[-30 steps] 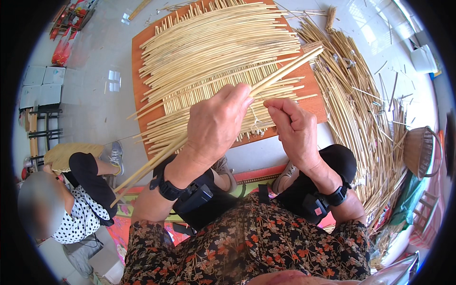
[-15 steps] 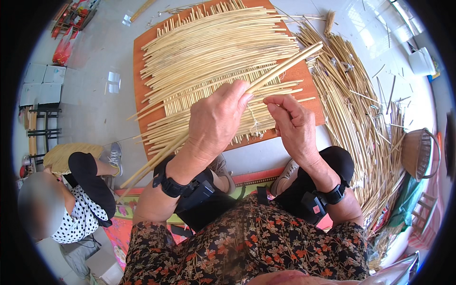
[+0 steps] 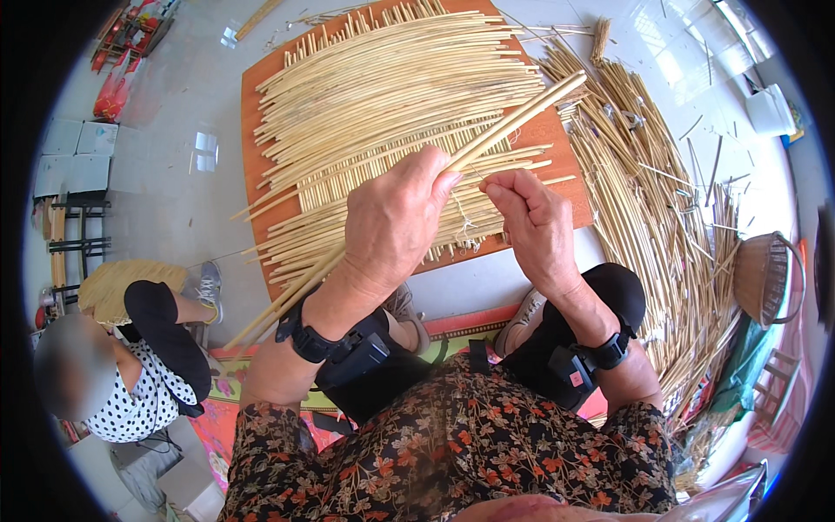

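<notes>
Stalks (image 3: 522,119), pale and slender, slant through my left hand's (image 3: 391,213) closed grip over the orange-brown tabletop (image 3: 564,161); just beside, my right hand's (image 3: 539,228) thumb and forefinger pinch together, on what I cannot tell. Since a second ago, both hands barely shift, so the stalks remain in hand, not yet laid down.

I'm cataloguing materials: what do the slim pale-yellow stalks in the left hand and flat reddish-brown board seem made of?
Slim pale-yellow stalks: probably dried stems, smooth, by straw colour and slender form.
Flat reddish-brown board: maybe wood or laminate, smooth; its even colour fits both.
</notes>
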Action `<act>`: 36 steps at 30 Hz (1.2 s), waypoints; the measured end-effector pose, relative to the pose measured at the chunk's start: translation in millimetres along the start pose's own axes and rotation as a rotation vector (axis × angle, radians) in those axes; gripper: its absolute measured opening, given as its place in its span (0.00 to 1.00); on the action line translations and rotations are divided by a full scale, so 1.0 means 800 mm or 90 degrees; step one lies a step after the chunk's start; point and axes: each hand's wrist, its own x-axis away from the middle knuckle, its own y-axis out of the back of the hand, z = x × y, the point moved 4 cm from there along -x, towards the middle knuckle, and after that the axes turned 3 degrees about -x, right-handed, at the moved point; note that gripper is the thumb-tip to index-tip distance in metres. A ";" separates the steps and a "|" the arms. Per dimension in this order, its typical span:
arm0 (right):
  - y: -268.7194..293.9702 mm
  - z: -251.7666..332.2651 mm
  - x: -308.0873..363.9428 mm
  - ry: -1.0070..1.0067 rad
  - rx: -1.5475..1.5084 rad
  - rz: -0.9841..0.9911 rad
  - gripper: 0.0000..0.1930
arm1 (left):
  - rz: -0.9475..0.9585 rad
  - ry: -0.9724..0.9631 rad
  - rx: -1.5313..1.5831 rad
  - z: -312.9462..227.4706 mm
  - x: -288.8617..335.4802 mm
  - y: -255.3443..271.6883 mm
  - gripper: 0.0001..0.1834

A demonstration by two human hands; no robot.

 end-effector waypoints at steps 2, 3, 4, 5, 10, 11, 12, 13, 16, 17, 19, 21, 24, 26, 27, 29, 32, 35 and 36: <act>0.001 0.001 0.001 -0.004 -0.002 0.000 0.08 | 0.018 0.024 0.020 -0.002 -0.001 0.001 0.08; 0.002 0.003 0.000 -0.009 -0.006 -0.001 0.08 | 0.017 0.026 0.018 -0.002 0.000 0.001 0.08; 0.002 0.003 0.000 -0.013 -0.011 -0.001 0.08 | 0.016 0.028 0.016 -0.003 0.000 0.001 0.08; 0.002 0.002 -0.001 -0.013 -0.008 0.004 0.08 | 0.015 0.030 0.014 -0.003 0.001 0.000 0.08; 0.002 -0.001 -0.001 -0.018 -0.005 0.019 0.08 | 0.020 0.003 -0.001 0.000 0.004 -0.004 0.09; 0.001 -0.001 -0.001 -0.015 0.000 0.018 0.08 | 0.016 -0.012 -0.008 0.000 0.005 -0.004 0.10; 0.001 -0.003 -0.001 -0.014 0.005 0.018 0.08 | 0.013 -0.016 -0.005 0.000 0.005 -0.006 0.10; 0.001 -0.004 -0.001 -0.013 0.010 0.018 0.08 | 0.011 -0.019 -0.003 0.001 0.005 -0.007 0.10; 0.001 -0.006 -0.002 -0.030 0.004 0.016 0.09 | 0.007 -0.017 0.003 0.000 0.006 -0.007 0.10; 0.001 -0.006 -0.001 -0.034 -0.004 0.016 0.09 | 0.007 -0.015 0.004 -0.001 0.006 -0.007 0.10; 0.001 -0.007 -0.001 -0.042 -0.020 0.018 0.09 | 0.001 -0.016 0.003 -0.002 0.006 -0.007 0.10; 0.003 -0.004 0.000 -0.066 -0.033 0.028 0.08 | -0.001 -0.016 0.007 -0.002 0.006 -0.007 0.10; 0.004 -0.002 0.000 -0.060 -0.034 0.031 0.08 | 0.001 -0.013 0.011 -0.003 0.007 -0.007 0.10; 0.004 -0.003 0.000 -0.054 -0.036 0.032 0.08 | 0.006 -0.009 0.001 -0.004 0.008 -0.007 0.10; 0.004 -0.005 0.001 -0.057 -0.040 0.033 0.08 | 0.003 -0.014 0.002 -0.005 0.008 -0.007 0.10; 0.005 -0.006 0.001 -0.055 -0.044 0.035 0.08 | -0.005 -0.026 0.004 -0.007 0.008 -0.006 0.10; 0.003 -0.004 0.001 -0.060 -0.047 0.040 0.09 | -0.008 -0.032 0.009 -0.006 0.010 -0.007 0.10; 0.005 0.003 -0.007 -0.114 -0.086 0.050 0.09 | 0.011 0.005 -0.013 -0.003 0.003 -0.008 0.11; 0.002 0.004 -0.008 -0.143 -0.127 0.053 0.09 | 0.012 0.008 -0.016 -0.002 0.002 -0.008 0.11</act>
